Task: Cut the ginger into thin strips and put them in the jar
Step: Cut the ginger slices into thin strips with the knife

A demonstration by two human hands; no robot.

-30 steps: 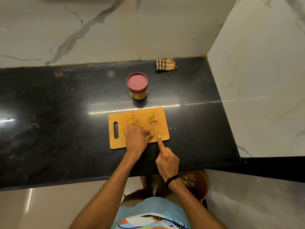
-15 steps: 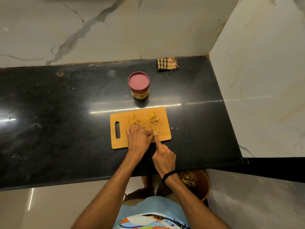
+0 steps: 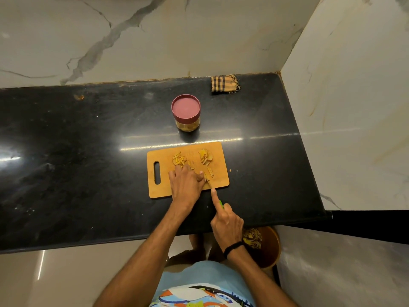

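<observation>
Slicing step: my left hand (image 3: 184,185) pins ginger (image 3: 210,172) with curled fingers, and my right hand (image 3: 225,222) has its fingers wrapped round the knife (image 3: 220,203). Next, I judge, another thin cut.

Two hands are in view, one left hand (image 3: 184,185) and one right hand (image 3: 225,220). There is one knife (image 3: 220,203) and one cutting board (image 3: 219,181). On the board lie two ginger heaps, the left heap (image 3: 178,161) at its 11 o'clock and the right heap (image 3: 206,158) at its 1 o'clock. From the board, one jar (image 3: 186,111) stands at 12 o'clock, one checked cloth (image 3: 224,84) at 1 o'clock, and one brown bin (image 3: 270,247) at 5 o'clock.
</observation>
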